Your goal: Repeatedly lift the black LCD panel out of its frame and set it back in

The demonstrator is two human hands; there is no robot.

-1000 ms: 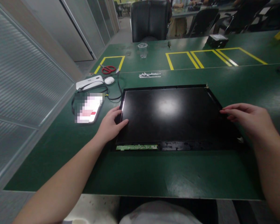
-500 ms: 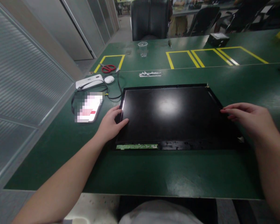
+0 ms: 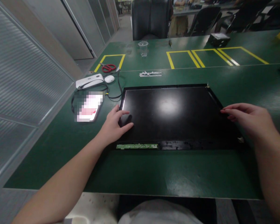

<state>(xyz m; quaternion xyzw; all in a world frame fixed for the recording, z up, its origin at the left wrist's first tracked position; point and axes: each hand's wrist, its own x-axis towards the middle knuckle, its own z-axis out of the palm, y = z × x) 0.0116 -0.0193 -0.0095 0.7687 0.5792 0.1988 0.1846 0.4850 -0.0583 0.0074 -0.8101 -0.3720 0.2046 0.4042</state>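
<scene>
Table (image 3: 186, 174) is presenting a green top, with yellow tape outlines (image 3: 177, 51) marking its far half and a thin seam running across it. A ribbed partition (image 3: 25, 71) is flanking the left side of the room; a black office chair (image 3: 150, 21) is standing at the far edge, with further chairs (image 3: 205, 21) beyond to the right.

A clear cup (image 3: 143, 49) and a black box (image 3: 218, 40) are standing on the far half. Red-handled scissors (image 3: 109, 68), a white elongated device (image 3: 90, 81), a rounded white item (image 3: 109, 79) and a phone (image 3: 93, 107) are lying at left, black cable (image 3: 120, 87) looping among them. White scraps (image 3: 150, 74) are resting beyond the panel.

A black display panel (image 3: 177, 118) is lying flat at the centre of the near half, a green circuit board (image 3: 137, 146) showing along its near edge, left part.

The left hand (image 3: 114, 126) is straddling the panel's left edge, thumb and forefinger spreading well apart over the screen; firm contact cannot be confirmed. The right hand (image 3: 249, 116) is pinching the panel's right edge, thumb and forefinger tips meeting there, its other fingers curling beneath.
</scene>
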